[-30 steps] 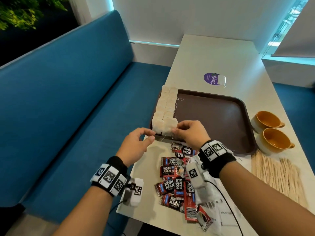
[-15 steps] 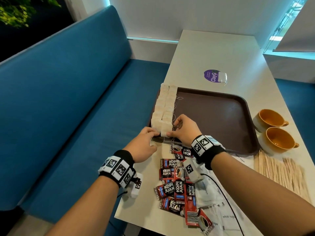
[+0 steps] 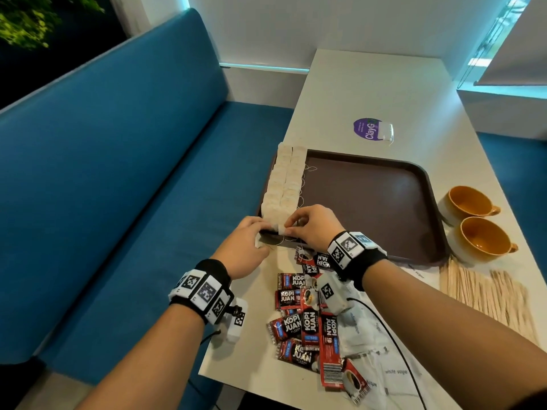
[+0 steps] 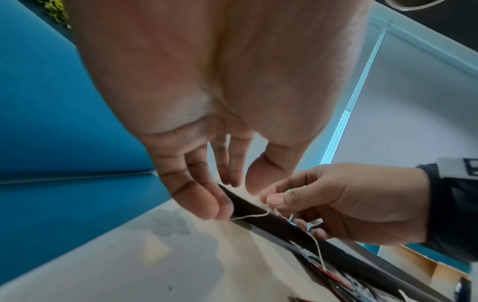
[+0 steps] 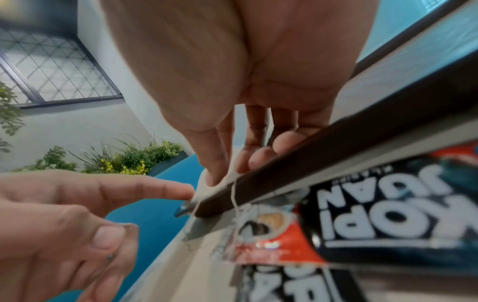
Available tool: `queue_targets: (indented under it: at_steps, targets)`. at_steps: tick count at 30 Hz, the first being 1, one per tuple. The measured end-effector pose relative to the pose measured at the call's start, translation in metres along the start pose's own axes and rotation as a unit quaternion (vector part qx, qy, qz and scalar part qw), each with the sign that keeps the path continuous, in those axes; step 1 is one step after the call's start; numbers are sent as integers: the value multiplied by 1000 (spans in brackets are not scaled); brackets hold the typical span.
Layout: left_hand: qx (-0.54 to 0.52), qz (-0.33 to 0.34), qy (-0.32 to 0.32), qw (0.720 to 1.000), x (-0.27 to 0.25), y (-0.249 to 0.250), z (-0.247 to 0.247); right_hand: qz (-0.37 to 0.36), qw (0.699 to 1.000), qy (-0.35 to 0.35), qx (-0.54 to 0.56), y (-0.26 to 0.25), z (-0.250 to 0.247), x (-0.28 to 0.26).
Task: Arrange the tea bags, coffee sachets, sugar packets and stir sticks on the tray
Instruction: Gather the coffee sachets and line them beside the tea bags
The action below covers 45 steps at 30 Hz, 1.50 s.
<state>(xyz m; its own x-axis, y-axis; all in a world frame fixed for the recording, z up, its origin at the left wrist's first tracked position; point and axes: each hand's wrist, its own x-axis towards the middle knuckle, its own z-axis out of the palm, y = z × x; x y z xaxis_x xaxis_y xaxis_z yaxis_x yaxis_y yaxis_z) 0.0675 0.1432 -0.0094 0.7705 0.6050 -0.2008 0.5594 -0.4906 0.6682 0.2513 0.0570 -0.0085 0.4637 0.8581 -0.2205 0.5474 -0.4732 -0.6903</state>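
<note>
Right hand [image 3: 315, 224]: grip narrow, thumb and fingers pinching the nearest tea bag at the near-left corner of the tray [image 3: 384, 202]. Left hand [image 3: 247, 245]: fingers bent at the same corner, touching the tray rim and a tea bag; whether it holds anything cannot be told. Tea bags [image 3: 285, 184] stand in two rows along the tray's left edge. Coffee sachets [image 3: 305, 321] lie heaped on the worktop [image 3: 370, 84] near the tray; stir sticks [image 3: 485, 294] to their right; sugar packets [image 3: 384, 359] beneath the right forearm.
</note>
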Motion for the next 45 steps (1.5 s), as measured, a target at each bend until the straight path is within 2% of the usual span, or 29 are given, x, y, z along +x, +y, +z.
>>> queue_targets:
  at_steps: [6,12,15,18,21,24,29,33,35,38,41,45]
  targets:
    - [-40,9,60,997,-17,15,-7,-29,999,26,38,0,-39,-39]
    - [-50,24,48,997,-59,37,0,-28,999,39,17,13,-73,-112]
    - [-23,-16,29,999,-78,45,20,4,1000,26,16,24,-60,-153]
    - [10,-58,12,998,-90,54,46,38,999,-26,5,34,-28,-185]
    - [53,-69,10,996,-91,60,69,42,996,-72,-45,41,-1,-200]
    - [89,-68,16,994,-89,68,84,18,992,-56,-113,40,13,-203]
    - [45,-78,15,996,-84,70,92,29,991,-1,-128,39,20,-203]
    - [-34,-86,18,996,-84,64,87,76,994,18,-71,49,14,-201]
    - [-71,-81,22,994,-84,61,82,115,993,21,6,53,6,-201]
    - [-134,-64,32,988,-87,57,71,163,975,32,147,56,-9,-203]
    - [-180,-62,41,981,-92,52,56,159,964,43,208,62,-27,-204]
    - [-166,-82,17,983,-97,44,43,161,953,86,240,66,-39,-203]
